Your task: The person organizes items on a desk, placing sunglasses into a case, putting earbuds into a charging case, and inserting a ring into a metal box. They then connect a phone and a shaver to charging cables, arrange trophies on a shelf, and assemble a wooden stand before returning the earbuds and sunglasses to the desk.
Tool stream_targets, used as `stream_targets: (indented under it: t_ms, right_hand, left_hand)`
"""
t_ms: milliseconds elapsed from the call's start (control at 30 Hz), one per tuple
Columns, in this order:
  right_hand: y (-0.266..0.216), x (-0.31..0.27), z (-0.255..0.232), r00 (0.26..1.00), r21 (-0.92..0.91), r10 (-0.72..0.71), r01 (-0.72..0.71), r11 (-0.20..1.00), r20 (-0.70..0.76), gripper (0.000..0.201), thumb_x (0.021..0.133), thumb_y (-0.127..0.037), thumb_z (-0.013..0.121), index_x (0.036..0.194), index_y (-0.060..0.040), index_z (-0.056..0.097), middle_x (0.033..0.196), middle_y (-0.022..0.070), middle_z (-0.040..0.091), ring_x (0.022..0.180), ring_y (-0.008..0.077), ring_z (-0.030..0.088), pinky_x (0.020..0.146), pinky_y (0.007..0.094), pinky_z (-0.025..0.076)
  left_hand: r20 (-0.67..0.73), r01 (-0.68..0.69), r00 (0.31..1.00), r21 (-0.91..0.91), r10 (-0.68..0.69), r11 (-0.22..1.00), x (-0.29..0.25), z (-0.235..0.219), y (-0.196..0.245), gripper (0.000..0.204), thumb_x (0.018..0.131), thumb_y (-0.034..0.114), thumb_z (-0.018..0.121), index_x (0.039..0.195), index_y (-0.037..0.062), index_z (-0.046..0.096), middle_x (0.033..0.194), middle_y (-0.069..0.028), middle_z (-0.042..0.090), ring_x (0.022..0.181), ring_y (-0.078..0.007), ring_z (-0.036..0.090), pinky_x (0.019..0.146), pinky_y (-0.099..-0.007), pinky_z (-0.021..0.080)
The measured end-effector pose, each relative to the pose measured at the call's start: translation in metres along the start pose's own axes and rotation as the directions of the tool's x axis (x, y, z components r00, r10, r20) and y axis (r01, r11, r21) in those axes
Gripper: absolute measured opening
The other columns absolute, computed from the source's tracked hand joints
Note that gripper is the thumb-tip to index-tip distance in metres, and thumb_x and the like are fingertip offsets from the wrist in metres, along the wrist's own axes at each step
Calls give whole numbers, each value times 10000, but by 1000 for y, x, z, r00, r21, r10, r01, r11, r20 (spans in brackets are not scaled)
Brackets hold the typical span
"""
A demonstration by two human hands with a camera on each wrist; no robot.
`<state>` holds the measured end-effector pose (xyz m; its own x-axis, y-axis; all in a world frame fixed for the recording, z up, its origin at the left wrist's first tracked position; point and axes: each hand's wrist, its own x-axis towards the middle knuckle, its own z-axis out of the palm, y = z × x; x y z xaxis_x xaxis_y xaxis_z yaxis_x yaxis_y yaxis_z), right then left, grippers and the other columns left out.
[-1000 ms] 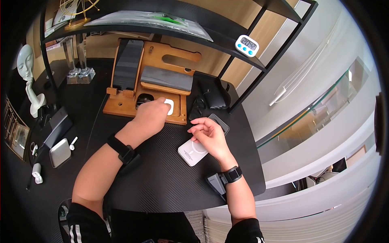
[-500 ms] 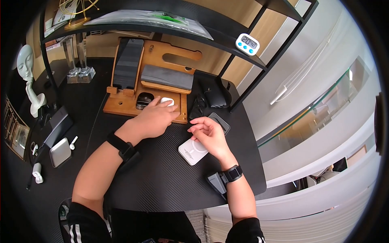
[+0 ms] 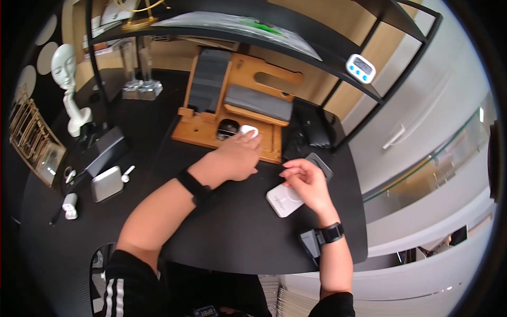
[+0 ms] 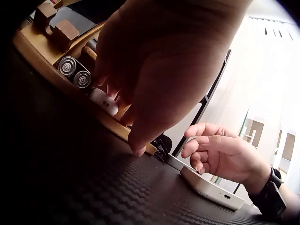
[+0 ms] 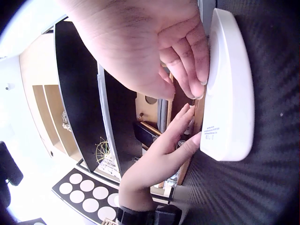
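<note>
While the wooden stand (image 3: 185, 132) bears a dark phone (image 3: 210, 79) and a grey case (image 3: 259, 102), its low tray (image 3: 270, 141) contains a black twin-barrelled object (image 3: 228, 128) and, just beside, the small white case (image 3: 249, 129). The left hand (image 3: 235, 157) reaches palm down, extended fingers touching this white case without grasping it. The right hand (image 3: 309, 185), fingers loosely bent and unclenched, hovers above the flat white block (image 3: 282, 202) on the desk (image 3: 227, 232).
</note>
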<state>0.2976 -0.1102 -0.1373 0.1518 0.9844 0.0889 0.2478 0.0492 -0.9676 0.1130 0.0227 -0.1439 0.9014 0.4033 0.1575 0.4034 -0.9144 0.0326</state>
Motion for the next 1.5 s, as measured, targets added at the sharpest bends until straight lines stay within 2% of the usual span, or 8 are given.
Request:
stream_targets:
  t_ms: [233, 400, 533, 633, 933, 1100, 1233, 1500]
  right_hand:
    - [-3, 0, 2, 1000, 10, 21, -21, 1000, 14, 212, 823, 46, 545, 1032, 25, 570, 875, 68, 628, 778, 109, 613, 705, 236, 515]
    - [2, 0, -3, 999, -2, 17, -17, 1000, 37, 220, 821, 47, 527, 1038, 32, 564, 883, 71, 624, 771, 109, 609, 705, 232, 508]
    - [8, 3, -7, 998, -2, -2, 2, 1000, 61, 217, 827, 61, 501, 1033, 37, 563, 886, 77, 621, 782, 116, 610, 708, 236, 512]
    - [11, 4, -9, 996, 18, -26, 25, 1000, 81, 203, 835, 64, 493, 1024, 36, 564, 876, 87, 625, 788, 125, 614, 713, 246, 519]
    - [6, 1, -6, 997, -49, -35, 38, 998, 63, 178, 819, 52, 497, 973, 8, 574, 835, 55, 625, 743, 92, 586, 661, 223, 483]
    - [17, 9, -5, 999, 19, -29, 29, 999, 23, 136, 830, 25, 518, 949, 6, 581, 825, 48, 623, 716, 81, 589, 615, 207, 475]
    - [9, 12, -1, 999, -99, 4, -7, 995, -32, 137, 824, 23, 522, 946, 7, 582, 832, 50, 627, 707, 87, 600, 634, 207, 480]
    - [-57, 28, 88, 948, -379, -120, 231, 896, 294, 189, 828, -6, 571, 1016, -13, 590, 812, 25, 623, 730, 89, 601, 658, 220, 486]
  left_hand:
    - [-123, -33, 992, 29, 36, 999, -4, -18, 14, 621, 786, 327, 662, 1299, 46, 455, 1391, -257, 330, 1325, -404, 269, 1075, -531, 210]
    - [163, -228, 960, -12, 227, 973, -31, -66, 65, 557, 797, 421, 620, 1193, 42, 526, 1166, -221, 526, 1178, -365, 445, 965, -470, 353]
    - [81, -658, 684, -360, 725, 661, -65, -100, 110, 553, 854, 373, 572, 1252, 16, 433, 992, -149, 547, 896, -286, 577, 821, -376, 432]
    - [112, -660, 613, -472, 782, 585, -93, -112, 121, 565, 886, 347, 541, 1313, 10, 386, 1004, -156, 532, 864, -292, 577, 841, -400, 427]
    - [284, 57, 955, 92, -81, 994, -217, -159, 53, 546, 821, 410, 583, 1203, 28, 501, 795, -119, 614, 811, -290, 609, 883, -422, 424]
    - [86, 505, 728, 605, -681, 616, -306, -137, 5, 538, 742, 377, 689, 1151, 58, 545, 847, -87, 640, 855, -237, 621, 855, -385, 439]
    - [182, 648, 527, 547, -830, 531, -355, -129, -28, 681, 730, 452, 690, 1286, 121, 477, 918, -88, 634, 886, -240, 624, 837, -362, 457]
    - [208, 626, 605, 473, -769, 620, -371, -127, -39, 746, 706, 439, 716, 1327, 150, 419, 928, -91, 625, 888, -249, 623, 790, -365, 478]
